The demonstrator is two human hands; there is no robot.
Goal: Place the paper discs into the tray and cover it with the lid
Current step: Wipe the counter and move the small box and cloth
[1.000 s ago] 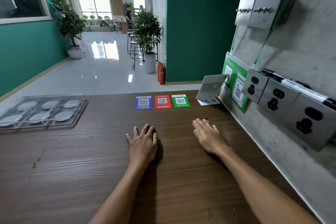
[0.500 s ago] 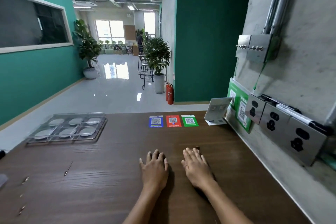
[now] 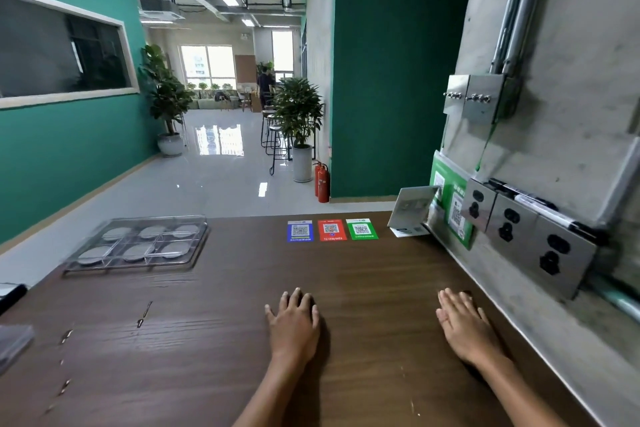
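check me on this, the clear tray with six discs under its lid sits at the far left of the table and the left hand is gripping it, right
Not quite. The head view shows the left hand resting flat on the table, well apart from the tray. The rest holds: six discs under the lid, far left.

1 head view faces forward and down over the table [image 3: 346,288].

surface: dark wooden table [image 3: 363,288] | on it: clear tray [image 3: 136,248] far left; three QR cards [image 3: 331,230]; both hands [image 3: 294,326] flat
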